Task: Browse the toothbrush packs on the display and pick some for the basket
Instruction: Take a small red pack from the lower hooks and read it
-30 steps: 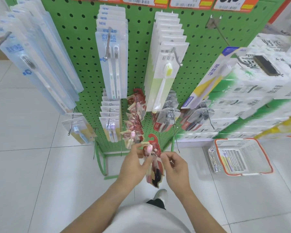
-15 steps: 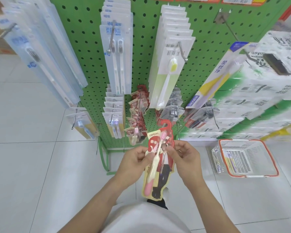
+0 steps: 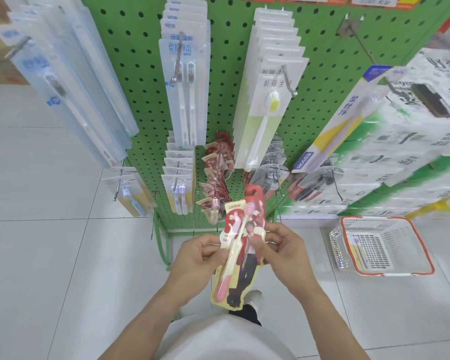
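**Inspector:** You stand on a pale grey tiled floor (image 3: 50,255) with thin dark joints, facing a green perforated metal display board (image 3: 140,61) on a green tube frame.

**Operator:** And the stock?

**Inspector:** Flat clear-plastic blister packs hang in rows on steel hooks: long pale blue packs (image 3: 70,100) at your left, a white twin-brush pack (image 3: 185,87) in the middle, a white and green card with a yellow-bristled brush (image 3: 265,113) beside it. Lower down hang small red figure-shaped packs (image 3: 217,178). Stacked white and green printed cartons (image 3: 413,152) crowd the board's right side.

**Operator:** The item in hand?

**Inspector:** You hold a red and cream card-backed toothbrush pack with a pink-handled brush (image 3: 238,255) upright before your chest, clear of the hooks. Your left hand (image 3: 195,258) pinches its left edge, thumb on the face. Your right hand (image 3: 283,253) grips the right edge, fingers curled behind.

**Operator:** The basket?

**Inspector:** The white mesh plastic basket with an orange rim (image 3: 424,258) sits on the floor at your right, below the cartons, well apart from your hands. One pale pack with a purple brush (image 3: 360,253) lies inside it.
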### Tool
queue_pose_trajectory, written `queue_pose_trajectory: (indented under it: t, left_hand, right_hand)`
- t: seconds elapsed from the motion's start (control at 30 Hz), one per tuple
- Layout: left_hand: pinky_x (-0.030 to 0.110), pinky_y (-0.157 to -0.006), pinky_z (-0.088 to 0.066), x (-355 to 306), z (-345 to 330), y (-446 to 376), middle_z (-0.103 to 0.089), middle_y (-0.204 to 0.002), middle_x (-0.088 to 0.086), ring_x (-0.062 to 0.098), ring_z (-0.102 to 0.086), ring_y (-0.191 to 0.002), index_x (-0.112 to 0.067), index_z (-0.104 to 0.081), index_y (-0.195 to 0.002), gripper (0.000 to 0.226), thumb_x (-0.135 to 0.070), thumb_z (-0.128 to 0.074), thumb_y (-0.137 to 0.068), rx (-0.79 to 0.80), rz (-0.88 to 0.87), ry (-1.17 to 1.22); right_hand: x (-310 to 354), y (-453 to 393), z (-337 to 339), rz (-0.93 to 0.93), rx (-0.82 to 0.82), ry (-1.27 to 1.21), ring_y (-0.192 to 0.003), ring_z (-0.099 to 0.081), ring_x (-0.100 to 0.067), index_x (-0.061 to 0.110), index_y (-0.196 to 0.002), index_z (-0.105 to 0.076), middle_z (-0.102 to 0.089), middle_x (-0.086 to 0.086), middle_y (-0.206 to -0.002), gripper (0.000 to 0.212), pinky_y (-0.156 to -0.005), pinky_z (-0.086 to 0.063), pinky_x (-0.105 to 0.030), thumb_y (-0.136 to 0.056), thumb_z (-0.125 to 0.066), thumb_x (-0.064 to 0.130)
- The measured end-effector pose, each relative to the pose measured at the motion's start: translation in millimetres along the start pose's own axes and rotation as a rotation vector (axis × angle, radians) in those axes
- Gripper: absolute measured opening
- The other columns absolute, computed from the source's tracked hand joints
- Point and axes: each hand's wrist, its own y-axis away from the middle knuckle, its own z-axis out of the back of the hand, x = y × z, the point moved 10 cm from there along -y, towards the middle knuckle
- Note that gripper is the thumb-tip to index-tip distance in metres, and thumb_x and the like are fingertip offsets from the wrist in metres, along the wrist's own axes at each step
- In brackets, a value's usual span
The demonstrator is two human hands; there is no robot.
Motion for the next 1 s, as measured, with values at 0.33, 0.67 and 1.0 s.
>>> queue_pose_trajectory:
  t: [0.33, 0.67, 1.0]
  left_hand:
    - [0.039, -0.070, -0.062, 1.0, 8.3, 2.7, -0.077, -0.097, 0.011, 0.037, -0.072, -0.093, -0.009, -0.063, -0.119, 0.023, -0.007, -0.066, -0.096, 0.038, 0.047, 0.004]
    - [0.053, -0.083, -0.060, -5.4, 7.7, 9.7, -0.077, -0.104, 0.010, 0.035, -0.073, -0.095, -0.017, -0.057, -0.129, 0.033, -0.005, -0.060, -0.098, 0.133, 0.025, -0.011]
    - [0.053, -0.083, -0.059, -10.6, 3.7, 12.3, -0.076, -0.105, 0.011, 0.040, -0.071, -0.095, -0.020, -0.057, -0.131, 0.042, -0.012, -0.070, -0.092, 0.165, 0.028, 0.039]
  right_hand:
    - [1.4, 0.0, -5.4, -0.008, 0.051, 0.012, -0.067, -0.075, -0.031, 0.011, -0.120, -0.065, -0.077, -0.015, -0.088, 0.038, -0.052, -0.059, -0.038, -0.085, -0.077, 0.001]
    - [6.8, -3.8, -6.2, -0.013, 0.095, 0.023, -0.066, -0.073, -0.028, 0.015, -0.121, -0.066, -0.077, -0.012, -0.086, 0.045, -0.055, -0.061, -0.039, -0.082, -0.077, -0.005]
    - [6.3, -6.6, -7.7, -0.029, 0.097, 0.010, -0.062, -0.072, -0.023, 0.011, -0.123, -0.065, -0.077, -0.007, -0.083, 0.045, -0.055, -0.061, -0.038, -0.082, -0.077, -0.004]
